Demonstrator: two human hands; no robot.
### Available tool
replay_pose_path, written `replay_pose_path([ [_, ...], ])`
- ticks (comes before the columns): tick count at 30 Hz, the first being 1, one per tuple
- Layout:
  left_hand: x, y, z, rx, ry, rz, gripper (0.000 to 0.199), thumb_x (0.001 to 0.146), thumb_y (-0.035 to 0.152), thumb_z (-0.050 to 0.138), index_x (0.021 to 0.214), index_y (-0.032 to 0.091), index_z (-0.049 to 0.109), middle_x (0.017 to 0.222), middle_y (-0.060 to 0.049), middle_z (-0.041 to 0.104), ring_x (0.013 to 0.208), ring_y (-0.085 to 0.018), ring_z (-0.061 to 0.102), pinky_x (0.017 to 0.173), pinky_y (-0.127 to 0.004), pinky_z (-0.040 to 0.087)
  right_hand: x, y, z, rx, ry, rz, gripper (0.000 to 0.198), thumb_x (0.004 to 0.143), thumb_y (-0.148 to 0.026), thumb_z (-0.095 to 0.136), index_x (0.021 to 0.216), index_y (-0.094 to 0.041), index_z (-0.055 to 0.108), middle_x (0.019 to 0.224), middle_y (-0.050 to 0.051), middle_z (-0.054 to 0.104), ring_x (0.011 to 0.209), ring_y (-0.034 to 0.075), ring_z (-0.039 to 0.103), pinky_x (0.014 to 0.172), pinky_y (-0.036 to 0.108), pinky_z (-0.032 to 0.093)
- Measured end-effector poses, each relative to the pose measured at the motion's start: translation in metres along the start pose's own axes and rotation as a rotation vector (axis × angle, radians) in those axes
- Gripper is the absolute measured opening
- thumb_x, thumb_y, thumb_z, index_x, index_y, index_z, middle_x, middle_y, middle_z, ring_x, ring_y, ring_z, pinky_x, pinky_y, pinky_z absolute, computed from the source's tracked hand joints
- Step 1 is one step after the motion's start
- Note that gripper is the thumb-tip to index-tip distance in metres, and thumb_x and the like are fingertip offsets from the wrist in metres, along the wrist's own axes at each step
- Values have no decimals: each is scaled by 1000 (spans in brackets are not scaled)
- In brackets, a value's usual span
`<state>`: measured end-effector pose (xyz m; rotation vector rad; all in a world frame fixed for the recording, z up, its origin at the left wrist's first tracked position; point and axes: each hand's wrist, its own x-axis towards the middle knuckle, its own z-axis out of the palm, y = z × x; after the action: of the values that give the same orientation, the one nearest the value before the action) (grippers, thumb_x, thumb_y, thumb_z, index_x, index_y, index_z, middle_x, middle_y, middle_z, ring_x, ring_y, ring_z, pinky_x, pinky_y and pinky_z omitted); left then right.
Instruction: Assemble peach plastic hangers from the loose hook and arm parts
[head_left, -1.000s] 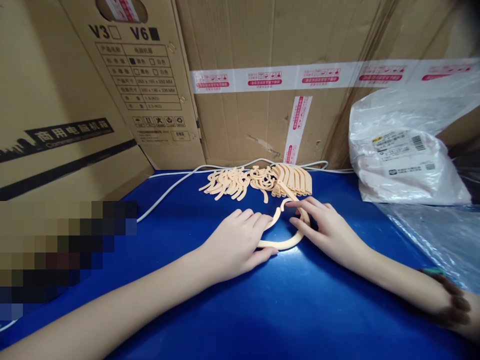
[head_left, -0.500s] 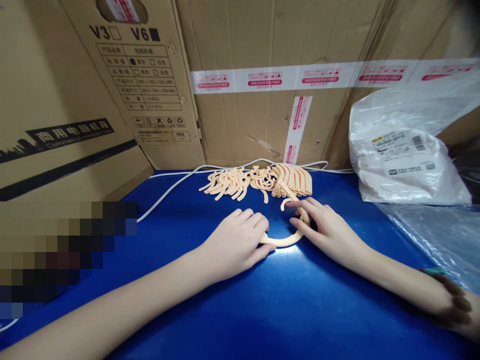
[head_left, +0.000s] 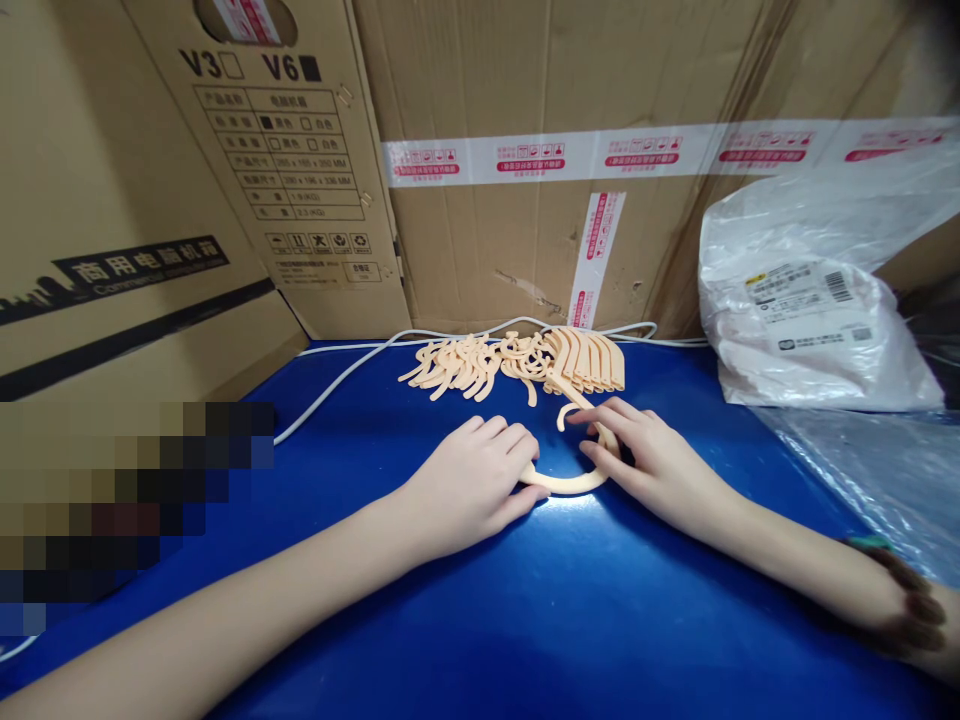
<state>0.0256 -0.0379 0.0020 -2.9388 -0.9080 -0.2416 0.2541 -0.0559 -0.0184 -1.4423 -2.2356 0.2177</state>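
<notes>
A beige plastic folding clothes hanger (head_left: 574, 484) lies in both hands over the blue tabletop. My left hand (head_left: 474, 482) is closed on the left end of its curved arm, hiding that tip. My right hand (head_left: 646, 447) pinches the joint at the right, thumb below and fingers above. From there another arm slants up and left toward the loose parts. The small curved hook (head_left: 563, 416) pokes out by my right index finger. Just behind are a pile of hanger arms (head_left: 450, 366), some loose hooks (head_left: 521, 352) and a row of stacked arms (head_left: 596, 360).
Cardboard boxes (head_left: 510, 250) wall the back and left of the blue table (head_left: 585, 620). A white cable (head_left: 330, 393) runs behind the parts. At the right sits a white plastic bag (head_left: 817, 340), with clear plastic film (head_left: 847, 465) before it.
The hanger's slanting arm and hook have swung slightly left and down, with the right fingers shifting a little. My left hand has stayed almost still.
</notes>
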Motion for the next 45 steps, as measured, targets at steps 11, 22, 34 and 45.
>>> replay_pose_path([
  [11,-1,1,0,-13,22,23,25,94,38,44,98,16,54,101,-6,59,91,-21,52,76,-34,39,-1,1,2,-4,12,-58,20,91,-23,46,107,-21,59,111,8,52,85,20,58,79,39,46],
  [22,0,-6,2,-22,37,29,28,94,40,43,105,17,54,107,-6,58,96,-22,52,81,-36,41,-1,-1,1,-12,-5,-92,22,91,-22,46,110,-22,57,107,8,56,87,21,58,77,38,47],
  [34,1,-13,1,94,104,-33,29,95,38,42,109,15,52,107,-9,56,100,-25,52,83,-38,43,-1,-5,-2,-11,-49,-165,23,92,-21,43,110,-21,57,110,10,57,91,22,58,82,42,46],
  [45,0,-14,2,119,48,-136,23,94,36,43,94,16,54,94,-7,58,88,-24,54,77,-37,44,-2,-9,-4,-68,-76,-193,22,93,-22,42,109,-21,57,111,10,56,88,21,57,79,39,45],
])
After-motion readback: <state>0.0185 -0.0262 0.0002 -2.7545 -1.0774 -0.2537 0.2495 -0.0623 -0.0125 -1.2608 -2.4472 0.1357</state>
